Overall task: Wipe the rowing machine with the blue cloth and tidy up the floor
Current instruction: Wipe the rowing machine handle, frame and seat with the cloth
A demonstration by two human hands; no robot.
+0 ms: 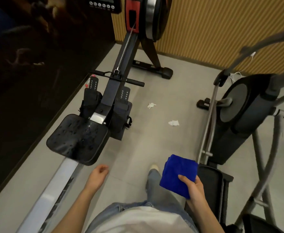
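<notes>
Nearest the lens, a white shirt (143, 219) and pale jeans (156, 185) marked the standing person, who looked down along the floor (154, 145). At the person's right, the right hand (194, 187) gripped the folded blue cloth (178, 172) by its near edge, with the thumb on top and the other fingers hidden beneath. The cloth was carried above the floor between the two machines, well apart from the rowing machine (114, 91). The fold probably kept it a compact pad, ready for wiping.

The left hand (99, 171) hung with fingers (105, 168) loosely curled and held nothing. It was near the rear edge of the seat (77, 138), apparently free to steady the machine or gather litter.

The rowing machine ran along the floor's left edge, beside the dark wall (28, 81). Its rail (53, 190) was in the foreground. The handle (117, 77) was parked crosswise on the beam, and the flywheel (153, 17) stood at the far end. Droplets shone on the seat, so it was judged the likely first surface to wipe, and no wiping contact had yet been made.

Two crumpled paper scraps (151, 105) (173, 123) lay on open floor to the right of the footrests (121, 106), apart from each other. They were presumably the litter to tidy. An elliptical trainer (238, 106) occupied the floor's right edge.
</notes>
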